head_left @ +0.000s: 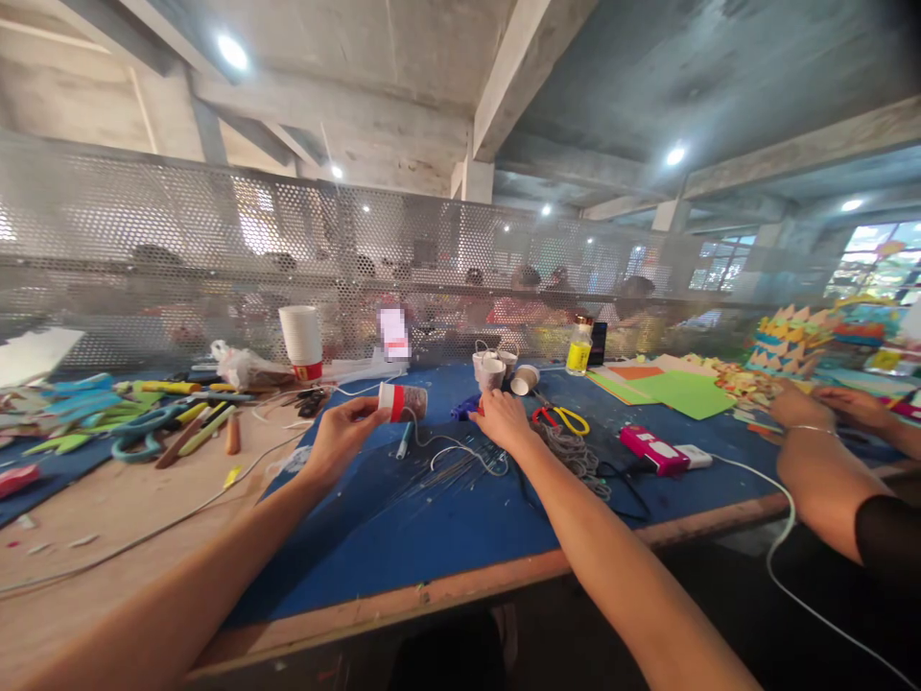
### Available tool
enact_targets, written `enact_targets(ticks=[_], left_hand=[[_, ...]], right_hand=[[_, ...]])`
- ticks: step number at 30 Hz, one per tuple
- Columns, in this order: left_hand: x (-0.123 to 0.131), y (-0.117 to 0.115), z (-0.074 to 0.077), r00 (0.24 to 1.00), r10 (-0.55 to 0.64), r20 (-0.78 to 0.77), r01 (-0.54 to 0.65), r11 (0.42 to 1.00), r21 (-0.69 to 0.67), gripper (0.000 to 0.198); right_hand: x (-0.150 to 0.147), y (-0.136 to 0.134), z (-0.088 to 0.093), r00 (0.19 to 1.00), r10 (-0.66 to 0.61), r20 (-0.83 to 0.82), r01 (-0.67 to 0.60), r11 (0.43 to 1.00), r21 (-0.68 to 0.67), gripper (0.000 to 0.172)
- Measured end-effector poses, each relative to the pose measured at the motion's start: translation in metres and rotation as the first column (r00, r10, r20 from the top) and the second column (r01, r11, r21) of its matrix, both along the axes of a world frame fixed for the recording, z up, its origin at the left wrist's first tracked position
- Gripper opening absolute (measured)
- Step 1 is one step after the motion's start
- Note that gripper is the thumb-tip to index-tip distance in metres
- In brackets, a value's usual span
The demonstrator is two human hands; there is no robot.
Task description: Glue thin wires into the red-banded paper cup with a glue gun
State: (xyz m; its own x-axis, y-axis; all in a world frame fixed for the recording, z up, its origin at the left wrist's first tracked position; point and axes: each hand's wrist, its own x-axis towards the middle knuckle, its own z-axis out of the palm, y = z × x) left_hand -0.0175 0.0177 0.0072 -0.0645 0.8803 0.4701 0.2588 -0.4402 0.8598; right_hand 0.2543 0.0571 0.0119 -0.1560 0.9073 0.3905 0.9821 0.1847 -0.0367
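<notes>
Pinching a paper cup [413, 404] sideways between thumb and fingers, the left hand [340, 436] is holding it at 2 o'clock from its grip, the white-and-red end facing the hand and the cord-wrapped end pointing away. Loose cord [432, 440] is trailing from the cup toward 4 o'clock. At the cup's 3 o'clock, the right hand [507, 422] is reaching beside a blue object [464, 410]; whether its grip is holding anything, I cannot tell. Wrapped cups [492, 373] are standing at its 11 o'clock on the blue surface [338, 557].
</notes>
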Motion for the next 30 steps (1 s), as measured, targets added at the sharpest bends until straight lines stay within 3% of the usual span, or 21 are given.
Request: enact_targets(ticks=[5, 11, 14, 16, 19, 21, 24, 27, 30], left_hand=[[0.003, -0.001, 0.000, 0.998, -0.040, 0.054, 0.041, 0.999, -0.024, 0.038], [0.003, -0.004, 0.000, 0.984, -0.074, 0.161, 0.093, 0.989, -0.112, 0.042], [0.002, -0.004, 0.001, 0.977, -0.072, 0.201, 0.098, 0.988, -0.121, 0.037], [0.002, -0.003, 0.001, 0.974, -0.070, 0.217, 0.100, 0.986, -0.130, 0.036], [0.001, -0.002, 0.001, 0.969, -0.057, 0.242, 0.096, 0.984, -0.153, 0.037], [0.001, -0.002, 0.002, 0.965, -0.043, 0.257, 0.089, 0.981, -0.170, 0.039], [0.000, -0.003, 0.003, 0.961, -0.030, 0.275, 0.085, 0.978, -0.190, 0.041], [0.000, -0.004, 0.003, 0.961, -0.018, 0.278, 0.074, 0.979, -0.191, 0.042], [0.000, -0.003, 0.002, 0.964, -0.009, 0.265, 0.062, 0.979, -0.192, 0.043]], right_hand=[[-0.004, 0.002, -0.007, 0.998, -0.060, 0.012, 0.060, 0.995, -0.084, 0.045], [-0.007, 0.007, -0.012, 0.998, -0.043, -0.045, 0.040, 0.998, -0.055, 0.031], [-0.005, 0.011, -0.009, 0.967, 0.002, -0.255, 0.003, 1.000, 0.019, 0.034], [-0.005, 0.013, -0.003, 0.852, 0.137, -0.505, -0.104, 0.990, 0.094, 0.040], [-0.010, 0.008, 0.007, 0.570, 0.335, -0.750, -0.311, 0.933, 0.180, 0.046], [-0.017, 0.001, 0.012, 0.412, 0.369, -0.833, -0.408, 0.892, 0.193, 0.045], [-0.028, -0.010, 0.015, 0.238, 0.380, -0.894, -0.498, 0.838, 0.223, 0.045], [-0.034, -0.018, 0.014, 0.198, 0.387, -0.900, -0.546, 0.806, 0.227, 0.045], [-0.036, -0.023, 0.013, 0.273, 0.403, -0.873, -0.588, 0.789, 0.181, 0.045]])
